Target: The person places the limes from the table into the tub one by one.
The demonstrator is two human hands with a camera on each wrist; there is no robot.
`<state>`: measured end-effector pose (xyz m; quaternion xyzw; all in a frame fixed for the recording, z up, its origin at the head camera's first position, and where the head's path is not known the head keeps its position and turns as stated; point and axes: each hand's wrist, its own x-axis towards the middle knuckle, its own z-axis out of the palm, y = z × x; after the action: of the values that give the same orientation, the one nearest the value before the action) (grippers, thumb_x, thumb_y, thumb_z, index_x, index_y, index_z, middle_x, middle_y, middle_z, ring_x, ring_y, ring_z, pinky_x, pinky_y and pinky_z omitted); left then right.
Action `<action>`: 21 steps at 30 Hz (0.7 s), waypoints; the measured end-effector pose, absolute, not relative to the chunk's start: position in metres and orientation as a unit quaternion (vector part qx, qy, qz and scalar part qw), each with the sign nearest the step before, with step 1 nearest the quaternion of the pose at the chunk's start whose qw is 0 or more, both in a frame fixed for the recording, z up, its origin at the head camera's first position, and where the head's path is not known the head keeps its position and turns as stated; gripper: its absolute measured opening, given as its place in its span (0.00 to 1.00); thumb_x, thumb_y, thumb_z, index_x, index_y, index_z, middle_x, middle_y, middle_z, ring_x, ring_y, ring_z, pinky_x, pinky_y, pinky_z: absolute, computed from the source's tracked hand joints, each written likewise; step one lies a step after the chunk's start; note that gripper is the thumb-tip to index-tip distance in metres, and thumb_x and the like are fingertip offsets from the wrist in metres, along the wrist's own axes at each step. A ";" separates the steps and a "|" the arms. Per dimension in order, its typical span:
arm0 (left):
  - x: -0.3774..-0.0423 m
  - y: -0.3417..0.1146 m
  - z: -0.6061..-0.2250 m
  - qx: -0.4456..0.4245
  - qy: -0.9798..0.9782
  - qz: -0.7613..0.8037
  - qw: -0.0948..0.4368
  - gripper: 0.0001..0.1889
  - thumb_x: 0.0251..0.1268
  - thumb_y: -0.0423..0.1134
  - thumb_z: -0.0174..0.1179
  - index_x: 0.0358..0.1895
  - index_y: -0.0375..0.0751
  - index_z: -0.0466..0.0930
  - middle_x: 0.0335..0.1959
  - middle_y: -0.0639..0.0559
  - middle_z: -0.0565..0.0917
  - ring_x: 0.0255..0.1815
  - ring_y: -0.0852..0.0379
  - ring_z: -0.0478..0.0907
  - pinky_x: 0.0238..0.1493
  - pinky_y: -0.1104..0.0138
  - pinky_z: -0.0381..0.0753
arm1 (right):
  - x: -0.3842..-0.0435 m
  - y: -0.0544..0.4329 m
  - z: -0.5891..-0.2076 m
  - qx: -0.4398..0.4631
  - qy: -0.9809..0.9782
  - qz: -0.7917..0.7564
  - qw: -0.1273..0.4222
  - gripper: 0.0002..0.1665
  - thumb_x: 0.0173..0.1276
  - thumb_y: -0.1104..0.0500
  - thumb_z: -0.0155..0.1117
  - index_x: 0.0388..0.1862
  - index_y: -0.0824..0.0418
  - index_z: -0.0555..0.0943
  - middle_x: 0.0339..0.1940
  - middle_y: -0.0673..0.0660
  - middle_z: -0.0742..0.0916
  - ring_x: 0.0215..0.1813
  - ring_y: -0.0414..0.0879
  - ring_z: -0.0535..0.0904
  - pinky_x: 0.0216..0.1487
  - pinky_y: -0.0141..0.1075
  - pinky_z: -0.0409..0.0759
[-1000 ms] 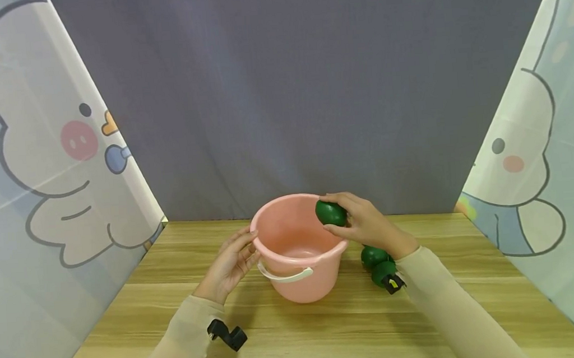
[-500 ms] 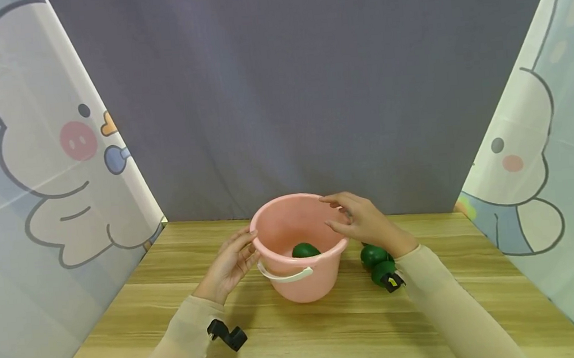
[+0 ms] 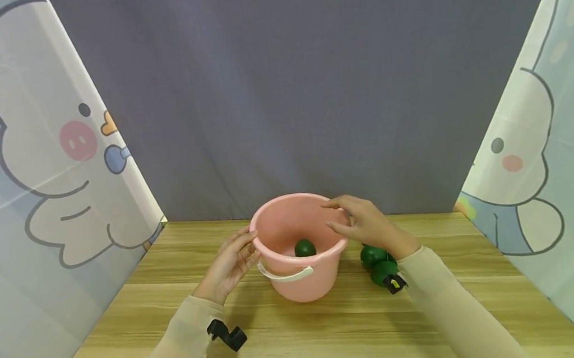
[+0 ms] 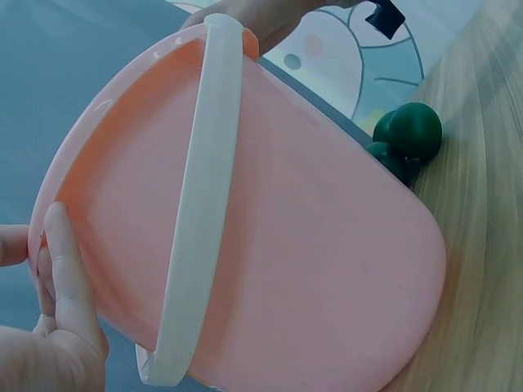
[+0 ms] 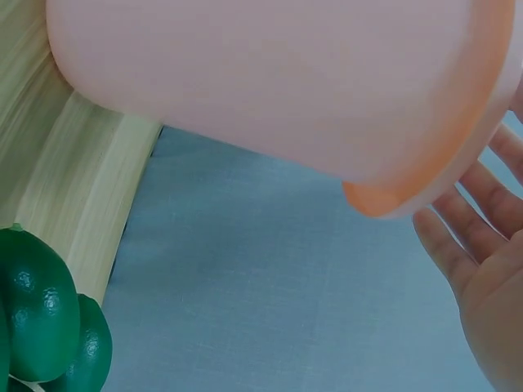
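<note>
A pink bucket [image 3: 302,282] with a white handle [image 3: 287,278] stands upright on the table. My left hand [image 3: 227,268] holds its left rim; in the left wrist view one finger [image 4: 69,269] lies against the outer wall under the rim. Above the right rim my right hand [image 3: 366,222] has its fingers spread and loosely bent, with nothing in them. One glossy dark-green oval fruit [image 3: 305,248] lies at the bottom inside the bucket. Several similar green fruits [image 5: 37,306] sit close together on the table to the bucket's right, partly hidden by my right forearm in the head view.
Under everything is a wood-grain table [image 3: 300,346]. A grey cloth [image 3: 285,89] hangs right behind the bucket. Cartoon-printed sheets [image 3: 82,217] close off both sides.
My right hand has let go of the green fruit, which dropped into the bucket and shifted a little at the bottom. The left hand and the bucket have stayed in place.
</note>
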<state>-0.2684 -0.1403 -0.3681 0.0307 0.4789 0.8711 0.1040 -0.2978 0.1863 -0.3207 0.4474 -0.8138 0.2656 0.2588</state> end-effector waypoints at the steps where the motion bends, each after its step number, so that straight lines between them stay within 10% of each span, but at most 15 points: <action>1: -0.268 -0.140 -0.368 0.031 0.479 0.871 0.104 0.23 0.76 0.33 0.54 0.70 0.37 0.63 0.48 0.48 0.76 0.36 0.63 0.78 0.37 0.77 0.86 | -0.297 0.187 -0.321 0.448 -0.813 0.266 0.260 0.23 0.63 0.63 0.74 0.56 0.63 0.82 0.52 0.58 0.86 0.46 0.54 0.82 0.42 0.47 0.85; 21: -0.268 -0.139 -0.367 0.027 0.482 0.869 0.107 0.24 0.77 0.33 0.54 0.71 0.37 0.62 0.47 0.48 0.76 0.36 0.63 0.77 0.37 0.78 0.85 | -0.295 0.208 -0.323 0.444 -0.814 0.247 0.283 0.22 0.63 0.62 0.74 0.56 0.61 0.82 0.52 0.56 0.86 0.55 0.49 0.81 0.50 0.46 0.86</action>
<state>-0.2683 -0.1388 -0.3667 0.0268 0.4817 0.8694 0.1068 -0.2949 0.2075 -0.3234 0.4437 -0.8138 0.2467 0.2830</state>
